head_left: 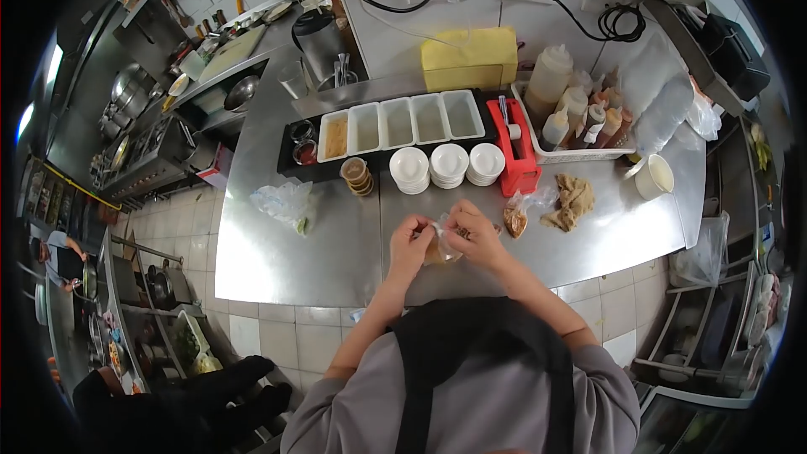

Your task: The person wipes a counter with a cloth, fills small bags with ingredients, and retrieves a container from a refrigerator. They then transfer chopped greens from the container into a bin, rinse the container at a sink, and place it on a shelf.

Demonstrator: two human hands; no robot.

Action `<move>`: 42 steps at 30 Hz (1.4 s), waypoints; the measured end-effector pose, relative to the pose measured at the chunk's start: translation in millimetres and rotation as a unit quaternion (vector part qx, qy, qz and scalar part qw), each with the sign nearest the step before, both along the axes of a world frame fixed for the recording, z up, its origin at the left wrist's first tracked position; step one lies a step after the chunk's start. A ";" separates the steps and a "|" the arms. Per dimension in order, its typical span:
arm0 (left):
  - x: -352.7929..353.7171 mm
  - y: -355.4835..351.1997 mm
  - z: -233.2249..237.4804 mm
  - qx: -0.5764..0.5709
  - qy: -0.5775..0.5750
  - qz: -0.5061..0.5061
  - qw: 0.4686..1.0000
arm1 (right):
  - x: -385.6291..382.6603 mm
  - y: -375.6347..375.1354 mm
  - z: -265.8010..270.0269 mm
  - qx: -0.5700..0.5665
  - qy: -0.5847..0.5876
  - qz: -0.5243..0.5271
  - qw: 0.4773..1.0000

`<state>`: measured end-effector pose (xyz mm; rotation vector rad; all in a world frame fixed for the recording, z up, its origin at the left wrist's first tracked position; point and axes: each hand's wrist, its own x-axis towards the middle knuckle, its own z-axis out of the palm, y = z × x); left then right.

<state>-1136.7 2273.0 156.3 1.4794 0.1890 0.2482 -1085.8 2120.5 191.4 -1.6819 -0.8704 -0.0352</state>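
Observation:
Close to the front of the steel table, my left hand [411,244] and my right hand [473,235] are closed on a small clear plastic bag [448,249]. Fingers of both hands pinch its top, and something pale brown shows low in the bag, partly hidden. Beyond them stand three stacks of small white bowls [409,166]. To the right lies another clear bag with orange-brown contents [515,220], beside a crumpled brown cloth [572,202]. On the left are a stack of small brown-filled cups [356,175] and a loose clear plastic bag [286,204].
White containers [396,124] sit in a black holder behind the bowls. A red stand [518,151], a white basket of sauce bottles [586,151] and a white tub [654,178] are on the right. Another person [63,261] is at far left; a dark-clothed person is at lower left.

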 end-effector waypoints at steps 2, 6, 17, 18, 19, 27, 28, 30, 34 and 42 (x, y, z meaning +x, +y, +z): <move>0.2 -5.6 6.9 -0.036 -0.006 -0.001 0.999 | 6.0 -6.5 -12.0 0.041 0.113 0.051 0.991; -9.2 -9.5 4.9 -0.178 0.019 -0.022 0.984 | 18.6 -17.9 -20.7 0.041 0.162 0.117 0.979; -14.5 -32.4 23.2 -0.095 -0.007 0.148 0.984 | 23.3 -21.2 17.9 -0.017 -0.081 0.073 0.994; -13.7 -27.6 12.3 -0.080 -0.020 0.135 0.987 | 23.6 -22.6 19.8 0.032 0.037 0.081 0.995; -13.3 -26.7 12.6 -0.065 -0.034 0.122 0.990 | 25.2 -22.5 21.6 0.033 0.039 0.087 0.995; -8.6 -41.4 53.0 0.340 -0.087 0.059 0.935 | 42.7 -20.2 45.7 0.074 0.041 0.195 0.977; -8.0 -40.9 51.8 0.375 -0.033 0.003 0.926 | 44.9 -20.1 50.7 0.073 0.044 0.208 0.974; -6.7 -45.3 65.2 0.282 0.011 0.018 0.959 | 51.5 -26.2 57.5 0.123 0.030 0.212 0.969; -1.9 -53.0 88.8 -0.092 -0.065 0.026 0.993 | 59.4 -37.4 31.1 0.095 0.172 0.174 0.965; 10.8 -20.5 76.3 -0.022 0.027 0.140 0.990 | 67.3 -62.9 22.0 0.048 0.325 0.187 0.926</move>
